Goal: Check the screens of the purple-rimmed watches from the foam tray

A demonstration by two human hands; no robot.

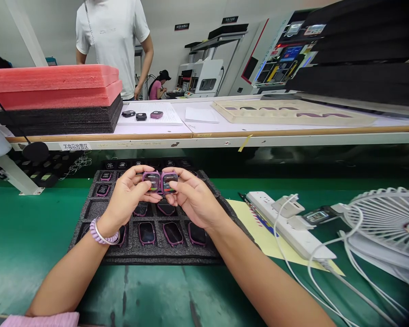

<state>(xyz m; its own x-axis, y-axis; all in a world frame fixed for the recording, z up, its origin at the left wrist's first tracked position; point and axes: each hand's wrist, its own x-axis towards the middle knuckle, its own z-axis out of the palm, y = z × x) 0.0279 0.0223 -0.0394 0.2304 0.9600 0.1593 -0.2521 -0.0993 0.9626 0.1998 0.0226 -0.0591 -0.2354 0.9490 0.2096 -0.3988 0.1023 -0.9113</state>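
My left hand is closed on a purple-framed smartwatch, with the thumb over the lower part of its lit screen. Beside it, my right hand grips a second purple smartwatch. The two watches are held side by side, screens facing me, above a black foam tray. In the tray's compartments lie several more strapless purple watches, among them one with a dark screen in the front row and one with a lit face at the left. My hands and forearms hide some compartments.
To the right are a white power strip with cables on yellow paper, and a white fan. A shelf crosses behind, carrying red foam, several watches and a pale tray. A person in white stands beyond.
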